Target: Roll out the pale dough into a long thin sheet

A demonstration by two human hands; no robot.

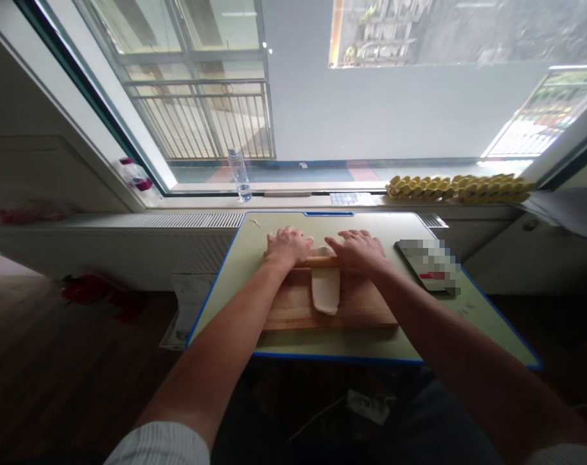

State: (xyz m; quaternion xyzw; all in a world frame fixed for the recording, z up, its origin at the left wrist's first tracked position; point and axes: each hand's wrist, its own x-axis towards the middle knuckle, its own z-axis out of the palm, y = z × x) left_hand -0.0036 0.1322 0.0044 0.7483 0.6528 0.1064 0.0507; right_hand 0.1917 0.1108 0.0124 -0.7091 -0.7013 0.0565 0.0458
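Observation:
A wooden rolling pin (321, 261) lies across a long flat strip of pale dough (326, 294) on a wooden board (370, 309). My left hand (288, 245) presses down over the pin's left end. Over its right end rests my right hand (361, 248), fingers pointing away from me and the thumb towards the middle. Both hands bear on the pin and hide its ends. The near part of the dough reaches towards me from under the pin; a small bit shows beyond it.
The board sits on a small table (216, 297) with a blue rim. A dark-edged flat device (409, 261), partly pixelated, lies at its right. On the windowsill stand a clear bottle (239, 175), a purple-capped bottle (135, 175) and a yellow braided item (458, 189).

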